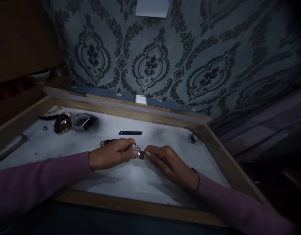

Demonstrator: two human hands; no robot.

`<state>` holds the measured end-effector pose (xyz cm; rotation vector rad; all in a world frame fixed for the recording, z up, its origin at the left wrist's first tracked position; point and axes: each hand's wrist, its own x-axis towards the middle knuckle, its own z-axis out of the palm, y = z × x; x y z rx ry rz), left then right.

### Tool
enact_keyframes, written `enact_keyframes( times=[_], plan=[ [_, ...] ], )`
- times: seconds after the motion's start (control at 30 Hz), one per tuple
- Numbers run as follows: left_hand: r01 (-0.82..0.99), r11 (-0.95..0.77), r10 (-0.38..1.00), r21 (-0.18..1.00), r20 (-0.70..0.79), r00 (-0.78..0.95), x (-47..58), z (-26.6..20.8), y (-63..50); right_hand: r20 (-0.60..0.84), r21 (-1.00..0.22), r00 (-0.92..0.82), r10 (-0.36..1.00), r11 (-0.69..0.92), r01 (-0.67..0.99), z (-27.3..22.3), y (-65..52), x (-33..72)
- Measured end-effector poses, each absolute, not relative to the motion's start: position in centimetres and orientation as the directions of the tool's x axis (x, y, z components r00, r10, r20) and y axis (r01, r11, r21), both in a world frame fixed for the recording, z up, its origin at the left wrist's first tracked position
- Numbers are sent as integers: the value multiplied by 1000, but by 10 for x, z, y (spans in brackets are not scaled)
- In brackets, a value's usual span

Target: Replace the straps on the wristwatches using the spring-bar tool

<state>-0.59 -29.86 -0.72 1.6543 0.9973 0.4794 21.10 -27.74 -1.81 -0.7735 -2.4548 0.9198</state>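
Near the middle of the white-bottomed wooden tray, a wristwatch (138, 151) with a shiny metal case is gripped between both hands. My left hand (113, 153) is closed around the case, its thumb on the dial. A dark leather strap with a buckle (105, 142) sticks out beyond the left fingers. On the other side, my right hand (168, 163) pinches the end of the watch's short dark strap piece (142, 155). Just behind the hands lies a flat black blade-like strip (130, 133) with a small hole at one end.
Several watches, among them a brown-strapped one (63, 122) and a grey-strapped one (81, 121), lie at the tray's back left. Another watch (195, 139) rests by the right wall. A curved dark strap (12, 148) is at far left. The tray's wooden rim (130, 200) surrounds everything.
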Motion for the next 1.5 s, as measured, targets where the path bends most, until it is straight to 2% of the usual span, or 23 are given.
enact_keyframes(
  times=[0.07,0.13,0.43,0.63,0.8,1.0,1.23,1.5],
  plan=[
    [433,-211,826,876,-77,558,-7,-8,-298,142,-751,-743,654,560,349,-19,-278,209],
    [486,-299,833,822,-25,553,-8,-9,-297,125,-776,-722,680,521,357,-20,-278,207],
    [573,-429,853,698,103,512,-3,-15,-302,108,-714,-648,754,512,478,-16,-282,201],
    [648,-451,864,613,118,489,2,-15,-306,127,-629,-608,784,538,562,-15,-286,198],
    [755,-438,888,488,105,447,8,-15,-308,146,-556,-573,807,546,627,-15,-291,194],
    [828,-388,911,406,32,411,13,-6,-310,164,-567,-571,804,551,613,-15,-288,189],
    [819,-383,909,427,18,415,12,-5,-309,146,-654,-587,796,523,546,-18,-283,191],
    [597,-400,864,695,70,498,-1,-7,-303,177,-527,-725,665,687,501,-22,-280,203]
  ],
)
